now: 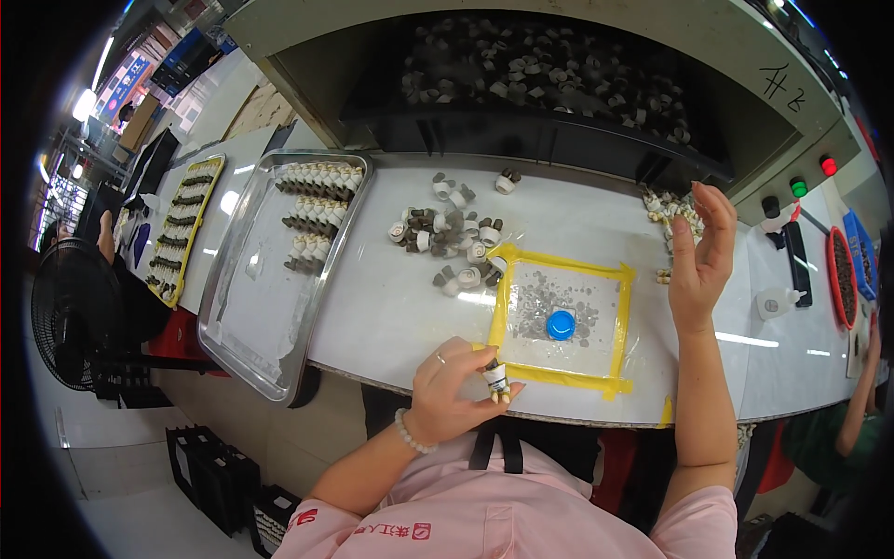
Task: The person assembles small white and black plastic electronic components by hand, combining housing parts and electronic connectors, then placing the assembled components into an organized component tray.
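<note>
My left hand point(445, 395) is closed at the table's front edge, pinching a small figurine part point(496, 376), white with a dark end and pale yellowish tips, between thumb and fingers. My right hand point(700, 256) is raised at the right, thumb and fingers apart, with nothing visible in it. Just behind it lies a pile of small cream-coloured parts point(663, 210), partly hidden by the hand. Between my hands, a round blue cap point(561, 324) sits on a stained clear sheet point(531, 289) bordered with yellow tape. Beyond it, several white-and-dark parts point(447, 228) are scattered.
A metal tray point(219, 317) at the left holds rows of assembled pieces; a yellow tray point(219, 168) stands farther left. A dark-lined cabinet opening point(577, 140) full of parts spans the back. At the right are a white bottle point(778, 301) and a red basket point(832, 270). Another person's arm point(861, 387) shows.
</note>
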{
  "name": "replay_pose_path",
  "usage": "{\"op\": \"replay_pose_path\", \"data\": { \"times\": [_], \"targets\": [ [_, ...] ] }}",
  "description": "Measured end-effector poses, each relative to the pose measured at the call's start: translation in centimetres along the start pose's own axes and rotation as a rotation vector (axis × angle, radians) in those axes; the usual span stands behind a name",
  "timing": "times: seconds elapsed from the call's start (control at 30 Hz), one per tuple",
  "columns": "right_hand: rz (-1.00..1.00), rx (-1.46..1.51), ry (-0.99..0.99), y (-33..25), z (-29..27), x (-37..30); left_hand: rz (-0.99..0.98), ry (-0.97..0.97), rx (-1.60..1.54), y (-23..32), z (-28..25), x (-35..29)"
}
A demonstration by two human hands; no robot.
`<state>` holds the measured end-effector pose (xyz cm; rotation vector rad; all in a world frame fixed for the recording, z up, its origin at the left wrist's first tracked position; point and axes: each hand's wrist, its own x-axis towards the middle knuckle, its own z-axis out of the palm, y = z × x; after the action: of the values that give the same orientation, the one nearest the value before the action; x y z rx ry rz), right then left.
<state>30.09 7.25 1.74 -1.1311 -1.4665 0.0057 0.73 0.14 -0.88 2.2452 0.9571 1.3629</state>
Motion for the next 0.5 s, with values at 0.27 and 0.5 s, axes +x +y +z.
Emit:
{"op": "replay_pose_path", "data": {
  "times": [0.27,0.5],
  "targets": [
    [-0.012,-0.014,-0.001,0.06,0.04,0.03,-0.009,-0.008,0.003,-0.02,0.01,-0.03],
    [-0.011,0.004,-0.008,-0.13,0.02,-0.03,0.001,0.002,0.016,0.02,-0.10,-0.09]
  ]
}}
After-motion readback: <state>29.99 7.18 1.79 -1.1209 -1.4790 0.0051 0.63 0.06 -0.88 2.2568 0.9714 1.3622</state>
